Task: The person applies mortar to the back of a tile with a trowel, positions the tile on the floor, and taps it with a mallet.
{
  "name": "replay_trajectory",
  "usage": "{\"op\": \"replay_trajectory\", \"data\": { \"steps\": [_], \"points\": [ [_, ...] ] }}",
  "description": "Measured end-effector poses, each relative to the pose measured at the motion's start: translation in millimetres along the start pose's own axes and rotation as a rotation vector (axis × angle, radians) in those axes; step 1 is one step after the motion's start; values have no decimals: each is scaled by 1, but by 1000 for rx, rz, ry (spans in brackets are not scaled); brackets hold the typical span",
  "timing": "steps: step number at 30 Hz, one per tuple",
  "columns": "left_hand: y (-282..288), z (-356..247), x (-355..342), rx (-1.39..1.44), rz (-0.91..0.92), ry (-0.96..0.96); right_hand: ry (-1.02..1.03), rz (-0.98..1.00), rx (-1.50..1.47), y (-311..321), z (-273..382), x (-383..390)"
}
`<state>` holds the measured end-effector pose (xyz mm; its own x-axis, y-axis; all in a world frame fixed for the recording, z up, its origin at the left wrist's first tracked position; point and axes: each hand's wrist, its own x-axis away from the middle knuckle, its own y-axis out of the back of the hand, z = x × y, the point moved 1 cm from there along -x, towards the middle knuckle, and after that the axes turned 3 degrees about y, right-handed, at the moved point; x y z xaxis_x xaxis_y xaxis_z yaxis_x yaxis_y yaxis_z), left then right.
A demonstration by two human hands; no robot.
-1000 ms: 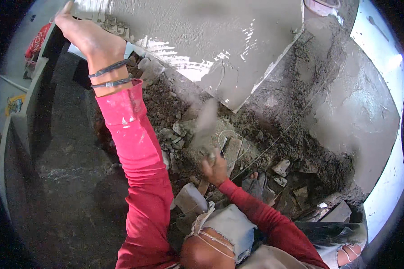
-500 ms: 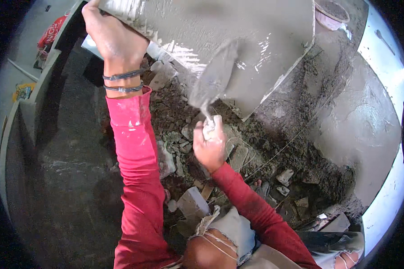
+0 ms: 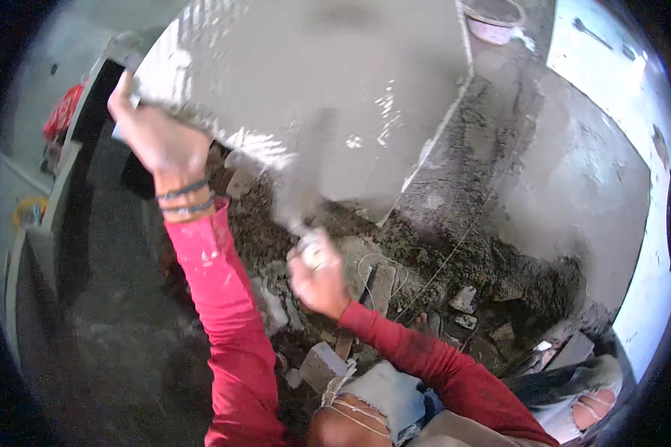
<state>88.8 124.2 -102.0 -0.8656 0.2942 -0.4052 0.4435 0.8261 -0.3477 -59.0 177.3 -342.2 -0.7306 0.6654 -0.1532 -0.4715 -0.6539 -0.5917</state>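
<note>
A round pink basin [image 3: 492,33] stood at the far edge of the floor [image 3: 127,335], right of centre. At the far right corner, a long dark tool [image 3: 592,33] lay on a white sheet [image 3: 572,61]. Along the left edge ran a low ledge [image 3: 62,179]; beyond it were a blurred red bag [image 3: 65,112] and, nearer, a yellow packet [image 3: 30,211]. Toward the near edge lay broken stones [image 3: 464,299], a thin looped cord [image 3: 408,276] and a pale block [image 3: 323,365].

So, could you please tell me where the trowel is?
In the head view, the trowel is just left of centre, in the right hand, its blurred blade by the grey-coated panel.
</note>
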Motion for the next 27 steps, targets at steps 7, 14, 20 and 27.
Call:
{"op": "replay_trajectory", "data": {
  "steps": [7,14,20,27],
  "points": [
    [-11,-14,5,-46,3,45,-240,-280,-131,60,51,-73],
    [-8,-12,12,-73,-11,35,240,181,300,55,18,-8],
    [-6,-3,1,-110,-3,58,28,-351,904,124,15,-101],
    [0,-9,5,-187,-120,-36,-374,-390,-46,215,19,-111]
  ]
}}
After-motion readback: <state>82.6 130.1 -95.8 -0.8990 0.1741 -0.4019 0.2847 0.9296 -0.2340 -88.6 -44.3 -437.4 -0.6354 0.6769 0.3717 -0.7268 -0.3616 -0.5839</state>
